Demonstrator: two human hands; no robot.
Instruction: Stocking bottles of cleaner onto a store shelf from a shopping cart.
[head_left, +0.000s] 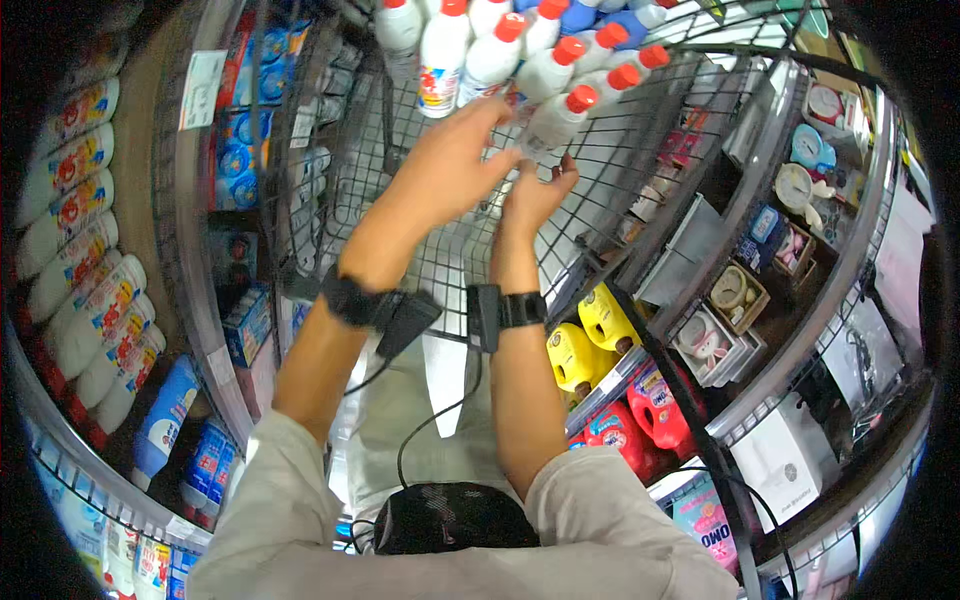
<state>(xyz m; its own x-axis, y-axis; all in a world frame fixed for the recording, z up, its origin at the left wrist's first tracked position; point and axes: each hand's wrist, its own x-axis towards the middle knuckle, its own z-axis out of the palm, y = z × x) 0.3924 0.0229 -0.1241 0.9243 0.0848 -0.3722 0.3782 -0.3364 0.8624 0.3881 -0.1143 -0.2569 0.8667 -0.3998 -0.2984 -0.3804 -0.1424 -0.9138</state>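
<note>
My left hand (459, 161) reaches over a black wire shopping cart (600, 196), thumb and fingers spread beside a white bottle with a red cap (553, 120). That bottle leans in front of several similar ones. Just below its base is my right hand (534, 196), palm turned up and fingers apart. Neither hand clearly grips anything; blur hides whether the fingertips touch the bottle. Upright beyond my left fingers stands another white bottle with a red cap and a colourful label (444, 64). Blue bottles (626, 26) lie among the group at the top.
Shelving on the left holds a row of white bottles (82, 199) and a blue bottle (166, 420). Yellow jugs (577, 352) and red jugs (622, 431) line a low shelf at right. Boxed clocks (731, 291) fill the racks beyond. Cables (439, 412) hang from my wrist straps.
</note>
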